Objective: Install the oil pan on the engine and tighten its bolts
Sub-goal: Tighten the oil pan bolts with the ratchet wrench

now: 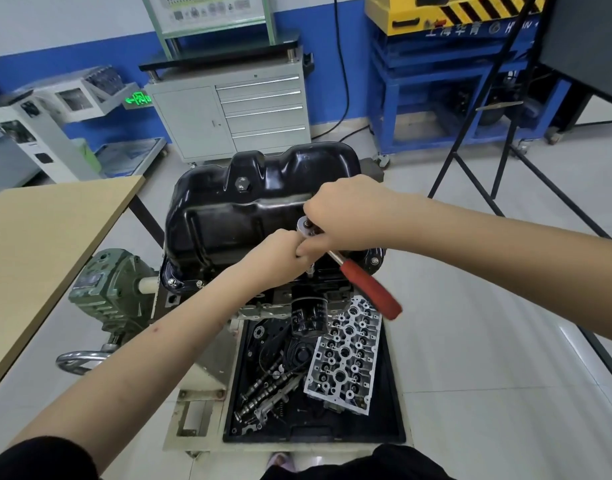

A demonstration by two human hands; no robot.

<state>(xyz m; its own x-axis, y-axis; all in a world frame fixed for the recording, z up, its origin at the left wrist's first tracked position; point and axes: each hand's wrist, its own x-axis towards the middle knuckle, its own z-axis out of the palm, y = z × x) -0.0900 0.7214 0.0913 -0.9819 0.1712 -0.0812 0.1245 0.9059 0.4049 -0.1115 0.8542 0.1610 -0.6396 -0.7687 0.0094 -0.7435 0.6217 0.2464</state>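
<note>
The black oil pan (pixel 249 202) sits on top of the engine (pixel 263 303), which is mounted upside down on a stand. A ratchet wrench (pixel 366 289) with a red handle stands over the pan's near flange, its silver head (pixel 306 227) up and its extension running down to a bolt. My right hand (pixel 346 213) grips the ratchet head from above. My left hand (pixel 280 258) is curled round the extension just under the head. Flange bolts (pixel 374 260) show at the pan's right and left corners.
A black tray (pixel 391 410) under the engine holds a cylinder head (pixel 346 355), camshafts (pixel 266 389) and small parts. An oil filter (pixel 308 315) sticks out of the engine. A wooden table (pixel 37 244) lies at left, a green gearbox with a hand wheel (pixel 103 292) beside the stand, black stand legs at right.
</note>
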